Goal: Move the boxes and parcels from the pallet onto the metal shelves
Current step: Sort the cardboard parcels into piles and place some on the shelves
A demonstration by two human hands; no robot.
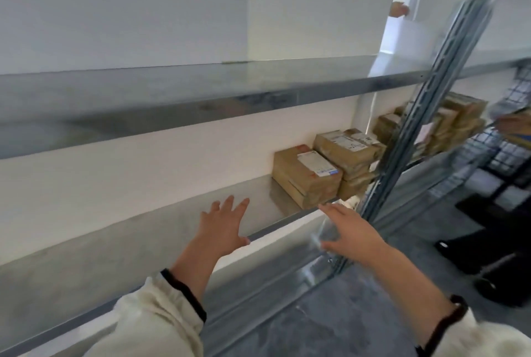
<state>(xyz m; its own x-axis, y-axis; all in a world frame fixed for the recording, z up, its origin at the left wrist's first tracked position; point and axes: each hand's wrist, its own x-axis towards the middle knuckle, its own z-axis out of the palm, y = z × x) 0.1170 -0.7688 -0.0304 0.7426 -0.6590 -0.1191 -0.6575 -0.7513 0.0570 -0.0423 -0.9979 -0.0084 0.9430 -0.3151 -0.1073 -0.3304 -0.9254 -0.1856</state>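
Note:
Two brown cardboard parcels sit on the middle metal shelf (120, 244) near its right end: a lower one (306, 177) with a white label, and a taller stack (349, 155) behind it against the upright. My left hand (222, 227) hovers over the shelf's front edge with its fingers spread, holding nothing. My right hand (349, 228) reaches toward the front corner of the near parcel with straight fingers, just short of it and empty. Both sleeves are cream with dark cuffs.
A metal upright post (416, 115) slants across the right. Beyond it are more stacked brown boxes (457, 121) and another person in a checked shirt (517, 89). An upper shelf (172, 98) spans above. A dark object stands on the grey floor at right (494, 259).

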